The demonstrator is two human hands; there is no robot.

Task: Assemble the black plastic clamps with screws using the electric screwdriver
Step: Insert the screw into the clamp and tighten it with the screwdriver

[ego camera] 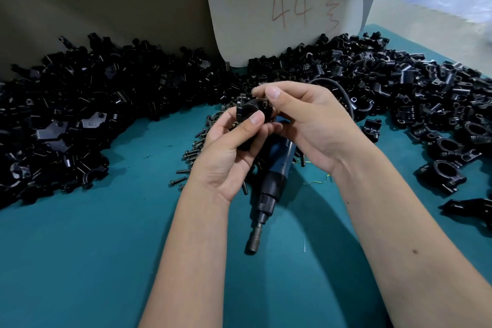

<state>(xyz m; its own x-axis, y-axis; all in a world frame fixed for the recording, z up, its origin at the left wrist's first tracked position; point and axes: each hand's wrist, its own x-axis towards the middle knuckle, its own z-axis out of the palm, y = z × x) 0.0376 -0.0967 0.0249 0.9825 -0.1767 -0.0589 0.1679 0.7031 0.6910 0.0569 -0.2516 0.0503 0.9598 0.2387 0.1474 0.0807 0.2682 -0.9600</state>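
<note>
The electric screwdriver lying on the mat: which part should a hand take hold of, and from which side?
Probably the blue barrel of the electric screwdriver, taken from above and from the right. It lies flat on the teal mat with its bit pointing toward the person, and the barrel is its thickest, longest part. The right hand hovers just above it, while the left hand holds the clamp.

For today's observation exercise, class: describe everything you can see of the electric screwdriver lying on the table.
The electric screwdriver lies flat on the teal table, unheld, beneath the person's two hands. Its body looks like dark blue plastic, narrowing to a black ribbed collar and a metal bit holder that points toward the camera. Its far end is hidden behind the hands; a black cable curves there, seemingly its cord. Loose screws lie along its left side. No bit tip can be made out.
</note>
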